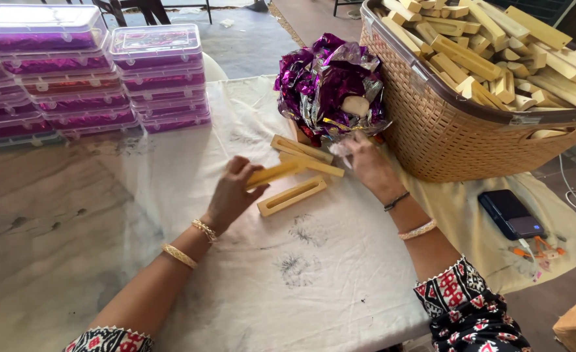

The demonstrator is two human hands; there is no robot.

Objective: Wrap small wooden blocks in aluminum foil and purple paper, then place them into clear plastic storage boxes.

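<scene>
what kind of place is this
Probably a small home or workshop packing table. A big woven basket brims with wooden blocks, clear boxes of purple foil packs stand stacked, and the left hand holds a wooden stick on a stained cloth.

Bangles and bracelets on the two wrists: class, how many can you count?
4. Two gold bangles sit on the left wrist; a thin dark bracelet and a pale beaded bangle sit on the right wrist. Sleeves may hide others further up.
</scene>
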